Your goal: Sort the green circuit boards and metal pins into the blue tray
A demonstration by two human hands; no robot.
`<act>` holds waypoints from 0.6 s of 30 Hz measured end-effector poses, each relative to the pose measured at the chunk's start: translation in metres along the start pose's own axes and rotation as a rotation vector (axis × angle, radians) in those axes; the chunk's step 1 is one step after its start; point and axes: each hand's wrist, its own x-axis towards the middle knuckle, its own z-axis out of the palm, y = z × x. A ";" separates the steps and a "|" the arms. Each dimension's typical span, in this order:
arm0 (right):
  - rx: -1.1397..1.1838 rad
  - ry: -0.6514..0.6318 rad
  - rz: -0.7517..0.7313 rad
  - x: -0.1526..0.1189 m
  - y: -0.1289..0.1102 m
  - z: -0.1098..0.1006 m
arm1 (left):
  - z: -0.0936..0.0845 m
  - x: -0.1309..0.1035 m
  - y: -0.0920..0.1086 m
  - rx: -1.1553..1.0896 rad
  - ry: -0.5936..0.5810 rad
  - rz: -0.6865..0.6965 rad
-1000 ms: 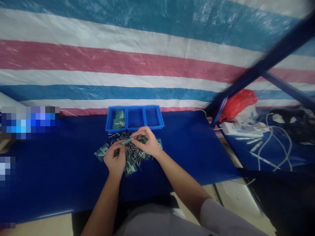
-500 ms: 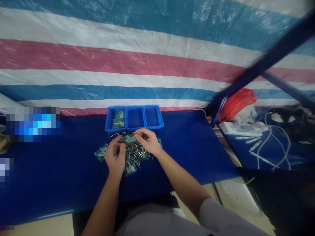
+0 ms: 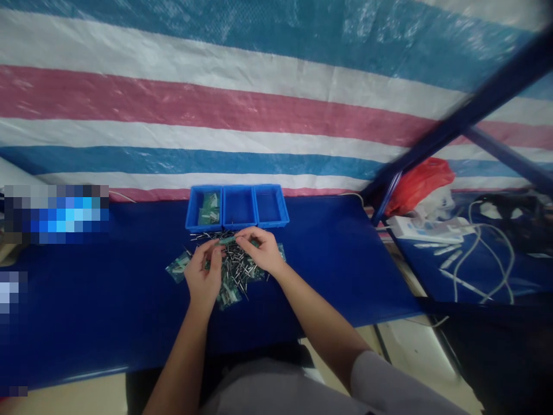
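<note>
A small green clear-plastic packet [image 3: 227, 240] is held between my two hands, seen nearly edge-on as a narrow strip. My left hand [image 3: 204, 272] pinches its left end, and my right hand [image 3: 261, 251] grips the right end with thumb and forefinger. Under them lies a heap of thin metal pins [image 3: 242, 266], some silver and some dark. More green packets lie around and beneath the heap: one packet [image 3: 178, 268] left of my left hand, another packet [image 3: 230, 295] at the near side. Their contents are too small to make out.
Just beyond the heap stands a blue three-compartment tray [image 3: 239, 225]; its left compartment holds green packets [image 3: 209, 208]. The blue table [image 3: 341, 253] ends at a blue metal frame [image 3: 391, 193] on the right. Past it are a red bag [image 3: 421, 184], a power strip [image 3: 425, 229] and white cables [image 3: 503, 265].
The packet has turned from lying face-up in my fingers to a narrow, edge-on strip. My left fingers have come up to its left end. My right hand has barely moved.
</note>
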 end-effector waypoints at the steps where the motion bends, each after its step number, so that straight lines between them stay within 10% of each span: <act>1: 0.003 -0.003 0.007 0.000 0.000 0.000 | 0.000 0.001 0.002 -0.021 0.000 -0.006; 11: -0.079 -0.049 -0.061 0.000 0.001 0.000 | 0.000 0.013 0.009 0.140 0.138 -0.018; 18: -0.092 -0.033 0.001 0.000 0.004 0.000 | -0.013 0.092 0.006 0.269 0.237 0.024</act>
